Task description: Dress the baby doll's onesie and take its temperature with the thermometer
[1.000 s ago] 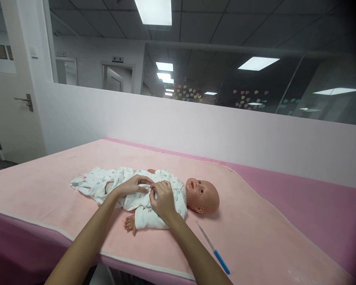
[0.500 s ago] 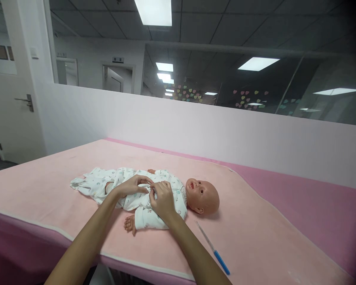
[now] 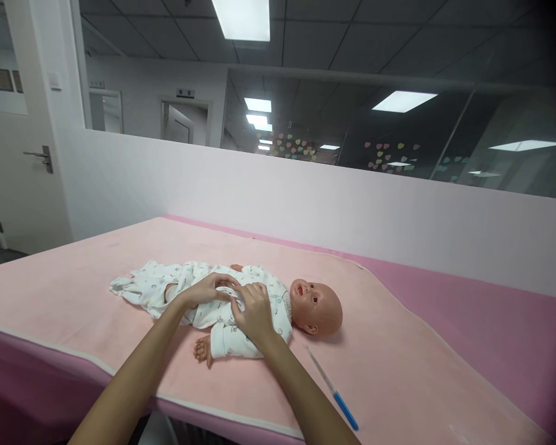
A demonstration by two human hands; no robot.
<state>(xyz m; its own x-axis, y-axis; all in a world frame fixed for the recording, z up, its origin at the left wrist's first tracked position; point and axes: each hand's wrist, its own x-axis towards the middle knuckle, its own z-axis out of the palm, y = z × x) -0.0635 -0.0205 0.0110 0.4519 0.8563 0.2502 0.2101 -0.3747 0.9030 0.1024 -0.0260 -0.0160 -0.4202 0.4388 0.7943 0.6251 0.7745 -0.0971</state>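
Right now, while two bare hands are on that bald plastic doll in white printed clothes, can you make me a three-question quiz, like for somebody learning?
1. True or false: the person's left hand is nearer than the right hand to the head of the bald plastic doll in white printed clothes.

2. Where does the slim straight tool with a blue handle lie?
A) across the doll's legs
B) on the pale pink sheet
C) on the doll's chest

3. Which end of the tool is nearer the doll's head?

Key:
1. False; the right hand is nearer.
2. B.
3. The thin pale end.
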